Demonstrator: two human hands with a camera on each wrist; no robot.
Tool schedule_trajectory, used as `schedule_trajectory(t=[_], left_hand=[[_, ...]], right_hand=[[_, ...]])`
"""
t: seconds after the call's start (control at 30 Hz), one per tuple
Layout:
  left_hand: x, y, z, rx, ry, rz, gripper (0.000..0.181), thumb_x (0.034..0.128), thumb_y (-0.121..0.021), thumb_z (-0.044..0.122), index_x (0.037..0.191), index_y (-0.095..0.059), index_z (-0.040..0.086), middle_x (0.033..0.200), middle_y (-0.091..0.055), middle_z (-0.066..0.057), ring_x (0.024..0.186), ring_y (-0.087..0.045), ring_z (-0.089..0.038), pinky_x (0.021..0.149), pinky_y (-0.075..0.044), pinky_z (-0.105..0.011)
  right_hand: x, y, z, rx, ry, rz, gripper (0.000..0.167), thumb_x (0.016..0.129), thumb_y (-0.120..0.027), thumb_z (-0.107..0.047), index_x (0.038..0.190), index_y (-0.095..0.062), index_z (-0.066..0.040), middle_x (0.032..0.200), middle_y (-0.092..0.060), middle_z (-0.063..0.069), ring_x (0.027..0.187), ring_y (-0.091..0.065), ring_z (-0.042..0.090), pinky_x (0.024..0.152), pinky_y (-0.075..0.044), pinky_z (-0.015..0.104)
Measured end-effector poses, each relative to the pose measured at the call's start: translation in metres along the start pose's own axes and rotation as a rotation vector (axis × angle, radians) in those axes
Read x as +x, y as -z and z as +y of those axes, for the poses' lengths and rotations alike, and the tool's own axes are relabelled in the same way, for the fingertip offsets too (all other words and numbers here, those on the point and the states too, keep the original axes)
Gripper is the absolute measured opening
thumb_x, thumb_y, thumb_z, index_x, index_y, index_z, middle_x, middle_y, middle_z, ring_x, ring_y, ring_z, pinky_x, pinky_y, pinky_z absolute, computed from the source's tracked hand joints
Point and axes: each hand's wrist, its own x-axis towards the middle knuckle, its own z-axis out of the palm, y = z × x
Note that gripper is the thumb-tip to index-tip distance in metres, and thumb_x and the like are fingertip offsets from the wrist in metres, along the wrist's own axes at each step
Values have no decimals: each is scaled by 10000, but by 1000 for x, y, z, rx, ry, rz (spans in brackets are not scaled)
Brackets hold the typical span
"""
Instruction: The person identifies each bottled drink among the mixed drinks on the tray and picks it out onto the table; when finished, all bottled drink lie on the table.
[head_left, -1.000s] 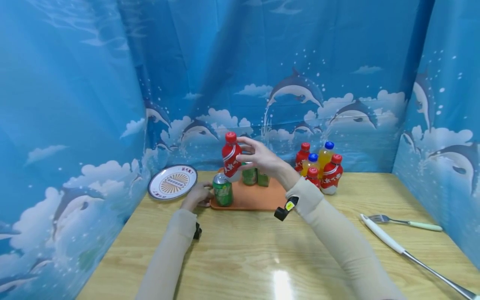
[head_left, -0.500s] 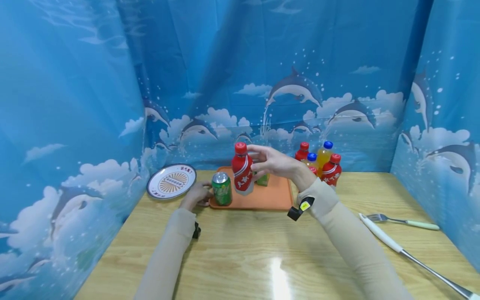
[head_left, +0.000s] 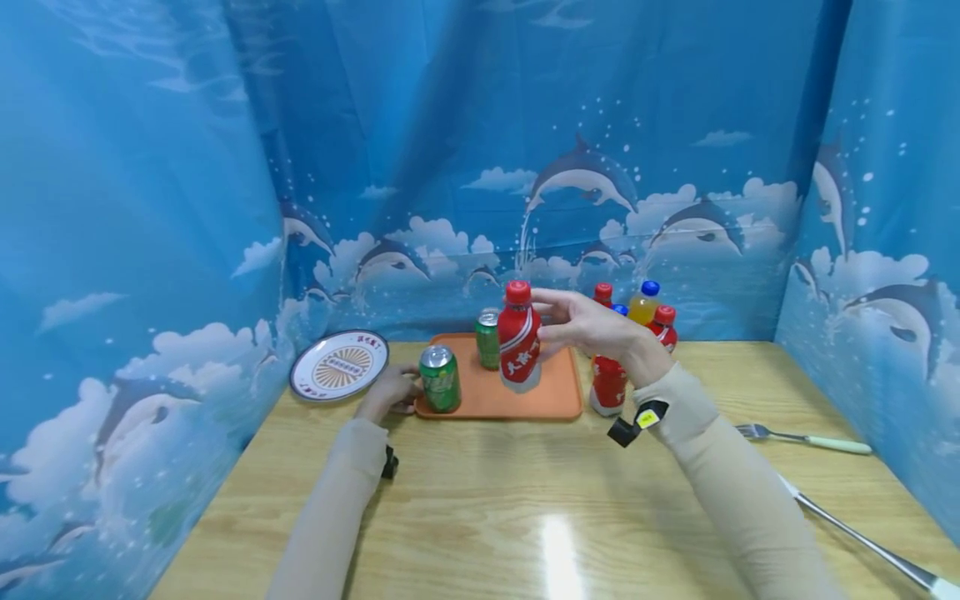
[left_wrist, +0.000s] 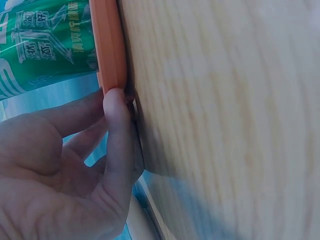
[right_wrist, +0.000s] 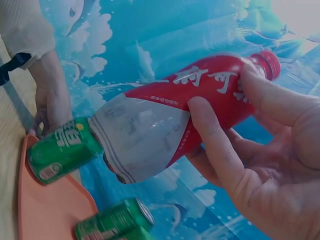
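My right hand (head_left: pixel 600 329) grips a red-and-white plastic bottle (head_left: pixel 520 342) with a red cap. The bottle hangs upright over the orange tray (head_left: pixel 487 405); in the right wrist view its label and pale lower part (right_wrist: pixel 145 132) face the camera, with thumb and fingers around its upper half. My left hand (head_left: pixel 388 392) pinches the tray's left front corner, its fingers at the orange rim (left_wrist: pixel 111 45) in the left wrist view. One green drink can (head_left: pixel 440 379) stands on that corner, another can (head_left: pixel 487 337) at the back. The bottle hides part of the tray behind it.
Right of the tray stand several bottles, including a red one (head_left: pixel 609 385) and a yellow one with a blue cap (head_left: pixel 643 308); my right hand partly covers them. A patterned plate (head_left: pixel 340 367) lies left. A fork (head_left: pixel 836 444) and a long-handled metal utensil (head_left: pixel 855 525) lie right.
My right hand has carried the red bottle rightward and somewhat down, from above the front can to over the tray's middle. The back can shows again. My left hand stays at the tray corner.
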Motion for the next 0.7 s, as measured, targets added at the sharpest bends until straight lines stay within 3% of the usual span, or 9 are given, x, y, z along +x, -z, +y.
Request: schedule_trajectory(t=[0.17, 0.23, 0.27, 0.47, 0.7], left_hand=[[3, 0, -1, 5, 5, 0, 602, 954, -623, -17, 1538, -492, 52, 968, -698, -109, 688, -636, -107, 562, -592, -197], [3, 1, -2, 5, 6, -1, 604, 958, -623, -14, 1543, -490, 57, 973, -695, -103, 691, -634, -103, 565, -593, -195], [3, 1, -1, 7, 6, 0, 608, 958, -623, -13, 1546, -488, 58, 975, -694, -102, 690, -633, -103, 565, -593, -195], [-1, 1, 1, 19, -5, 4, 629, 945, -632, -15, 1552, -474, 38, 1014, -717, -138, 666, -633, -102, 571, -598, -198], [1, 0, 1, 35, 8, 12, 625, 950, -641, -1, 1552, -483, 58, 1087, -691, -152, 633, -619, -93, 567, -595, -194]], right_hand=[[-25, 11, -1, -8, -26, 47, 798, 1033, -579, 0, 1697, -155, -124, 1506, -582, 3, 1098, -747, 164, 797, -670, 293], [-34, 15, -1, -17, -34, 69, 829, 1013, -584, 36, 1696, -139, -116, 1476, -597, -9, 1223, -701, 190, 928, -673, 401], [-39, 17, -2, -23, -44, 85, 846, 1003, -597, 40, 1697, -141, -125, 1463, -609, -10, 1227, -696, 201, 928, -673, 412], [-71, 30, -7, -95, -53, 134, 842, 947, -672, 53, 1658, -263, -138, 1367, -692, 12, 1211, -697, 227, 956, -659, 425], [-108, 51, -8, -176, -17, 80, 682, 936, -684, 52, 1519, -450, -213, 1389, -669, -31, 1247, -656, 184, 1015, -634, 422]])
